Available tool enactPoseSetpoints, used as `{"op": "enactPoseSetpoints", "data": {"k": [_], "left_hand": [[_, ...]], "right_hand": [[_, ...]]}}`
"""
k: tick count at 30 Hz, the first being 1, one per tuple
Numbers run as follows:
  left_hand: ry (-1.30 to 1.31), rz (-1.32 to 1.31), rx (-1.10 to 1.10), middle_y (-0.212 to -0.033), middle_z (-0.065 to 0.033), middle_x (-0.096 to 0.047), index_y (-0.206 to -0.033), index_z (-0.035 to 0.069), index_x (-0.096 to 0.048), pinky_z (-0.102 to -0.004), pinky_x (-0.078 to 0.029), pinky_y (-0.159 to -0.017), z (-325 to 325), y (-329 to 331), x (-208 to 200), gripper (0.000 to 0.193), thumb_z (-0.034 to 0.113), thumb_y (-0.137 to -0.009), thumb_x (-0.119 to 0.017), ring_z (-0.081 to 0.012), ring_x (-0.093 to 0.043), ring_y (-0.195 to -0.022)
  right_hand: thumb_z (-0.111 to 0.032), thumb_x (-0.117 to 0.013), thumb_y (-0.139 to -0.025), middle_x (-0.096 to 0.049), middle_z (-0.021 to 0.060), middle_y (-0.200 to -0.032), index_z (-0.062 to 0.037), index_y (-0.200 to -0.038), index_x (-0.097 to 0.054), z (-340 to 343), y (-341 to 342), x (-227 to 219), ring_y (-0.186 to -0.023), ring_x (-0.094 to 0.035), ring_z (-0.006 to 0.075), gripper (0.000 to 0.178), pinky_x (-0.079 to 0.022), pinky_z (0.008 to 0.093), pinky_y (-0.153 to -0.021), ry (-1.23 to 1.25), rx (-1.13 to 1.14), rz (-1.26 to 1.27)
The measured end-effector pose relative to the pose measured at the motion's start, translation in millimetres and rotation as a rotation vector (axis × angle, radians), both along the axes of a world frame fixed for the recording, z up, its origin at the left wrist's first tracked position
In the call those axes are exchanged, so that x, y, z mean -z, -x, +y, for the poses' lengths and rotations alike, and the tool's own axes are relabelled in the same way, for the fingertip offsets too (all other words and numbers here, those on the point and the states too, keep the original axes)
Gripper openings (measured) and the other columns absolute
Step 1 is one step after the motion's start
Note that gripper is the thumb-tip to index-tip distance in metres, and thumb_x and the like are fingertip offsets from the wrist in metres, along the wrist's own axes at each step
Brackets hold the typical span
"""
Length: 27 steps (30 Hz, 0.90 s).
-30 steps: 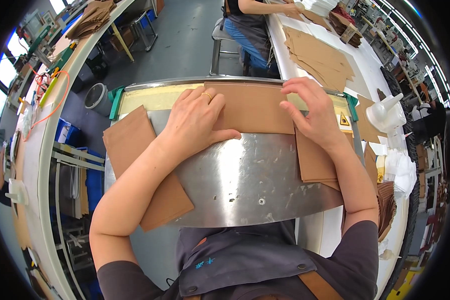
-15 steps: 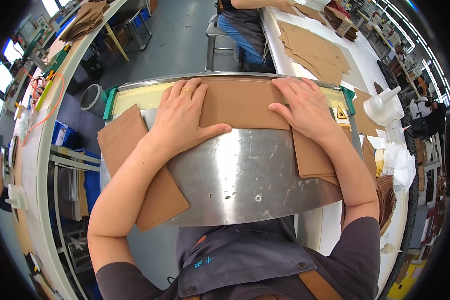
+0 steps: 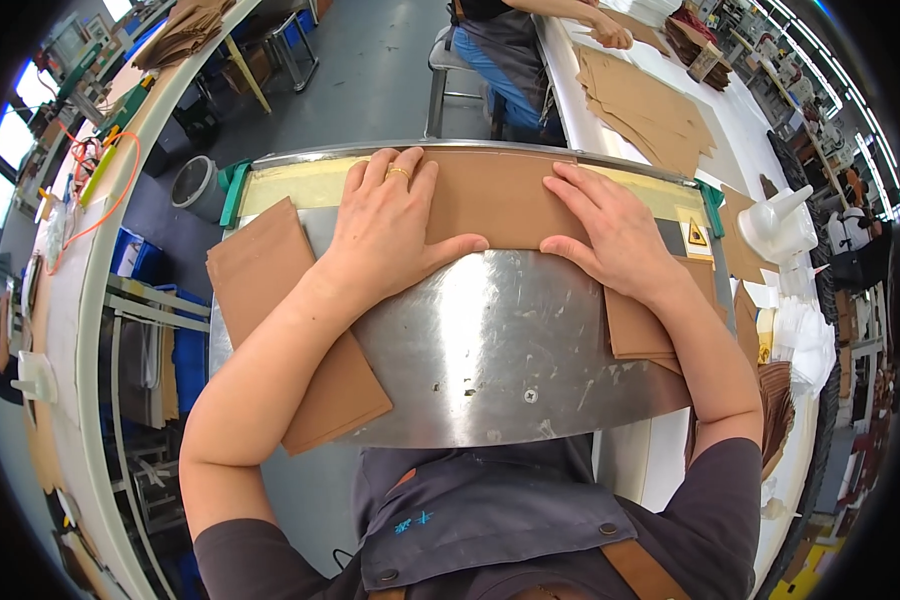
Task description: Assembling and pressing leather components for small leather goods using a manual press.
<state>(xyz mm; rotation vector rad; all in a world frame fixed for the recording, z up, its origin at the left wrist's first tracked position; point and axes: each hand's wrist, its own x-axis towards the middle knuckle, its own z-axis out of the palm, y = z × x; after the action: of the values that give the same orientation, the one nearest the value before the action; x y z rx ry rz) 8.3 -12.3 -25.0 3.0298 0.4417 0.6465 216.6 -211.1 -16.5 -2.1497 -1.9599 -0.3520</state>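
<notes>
A rectangular brown sheet (image 3: 495,200), looking like leather, lies along the far edge of a curved metal work plate (image 3: 450,350). My left hand (image 3: 385,215) lies on its left part, fingers stretched toward the far edge and thumb out along the near edge. At the sheet's right end rests my right hand (image 3: 615,230), fingers extended and thumb at the near edge. Neither hand grips anything. One stack of brown pieces (image 3: 260,265) sits slantwise under my left forearm; another brown stack (image 3: 640,325) is partly under my right forearm.
Green clamps (image 3: 233,195) stand at the plate's far corners, with a yellow strip (image 3: 305,190) between them. A white bottle (image 3: 775,225) is on the right-hand table. Ahead, a co-worker's hand (image 3: 610,30) is over a table with brown sheets (image 3: 650,105). A grey bin (image 3: 198,188) stands left.
My right hand has slid a little toward me, its thumb now at the sheet's near edge. My left hand stays on the sheet. The whole view has shifted slightly; the co-worker's hand shows more.
</notes>
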Motion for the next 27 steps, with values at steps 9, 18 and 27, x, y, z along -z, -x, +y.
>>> {"op": "enactPoseSetpoints", "data": {"k": [9, 18, 27], "left_hand": [[0.111, 0.067, 0.03, -0.129, -0.0197, -0.054, -0.129, -0.008, -0.06, -0.0484, -0.038, -0.109, -0.2, 3.0, -16.5, 0.084, 0.059, -0.081, -0.075, -0.0388, -0.045, -0.128], [0.049, 0.301, -0.269, -0.088, -0.0163, -0.07, -0.088, -0.004, -0.071, -0.0391, -0.053, -0.084, 4.6, 39.9, -91.4, 0.057, 0.052, -0.081, -0.077, -0.0312, -0.067, -0.088], [0.426, 0.853, -0.395, -0.052, -0.0054, -0.064, -0.052, 0.002, -0.066, -0.0367, -0.055, -0.068, 27.5, 51.7, -88.1, 0.045, 0.032, -0.086, -0.071, -0.0222, -0.067, -0.063]], "right_hand": [[-0.061, -0.067, -0.085, -0.056, 0.0155, -0.135, -0.0012, -0.133, -0.058, 1.4, 3.8, -9.3, -0.129, -0.051, 0.034, 0.077, -0.039, 0.0455, -0.111, 0.028, 0.0, -0.01], [-0.025, -0.078, -0.083, -0.066, 0.0084, -0.113, -0.0055, -0.101, -0.066, 6.3, -1.3, -22.3, -0.105, -0.062, 0.0309, 0.029, -0.049, 0.0411, -0.093, 0.003, -0.253, 0.138], [-0.013, -0.079, -0.079, -0.072, 0.009, -0.099, -0.0036, -0.098, -0.071, -90.4, -29.4, -139.3, -0.095, -0.068, 0.0252, 0.023, -0.05, 0.0346, -0.089, 0.393, -0.162, 0.533]]}}
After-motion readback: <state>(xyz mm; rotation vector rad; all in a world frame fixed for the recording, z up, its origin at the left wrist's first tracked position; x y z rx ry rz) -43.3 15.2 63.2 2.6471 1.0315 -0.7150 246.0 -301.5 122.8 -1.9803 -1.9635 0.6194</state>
